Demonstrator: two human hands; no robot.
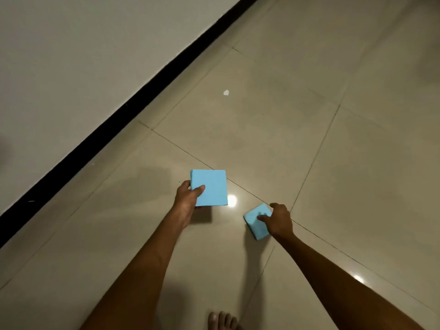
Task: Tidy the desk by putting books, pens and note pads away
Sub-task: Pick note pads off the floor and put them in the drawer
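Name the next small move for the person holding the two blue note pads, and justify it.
Probably carry both onward to storage: the left hand already grips one blue pad, the right hand the other pad, above tiled floor.

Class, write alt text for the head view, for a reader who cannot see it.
Seen from above, a person holds a blue note pad in each hand: the left hand grips the larger pad by its edge, the right hand holds the smaller pad. Below them lies a glossy beige tiled floor with a black skirting along a pale wall, and a bare foot at the bottom edge.
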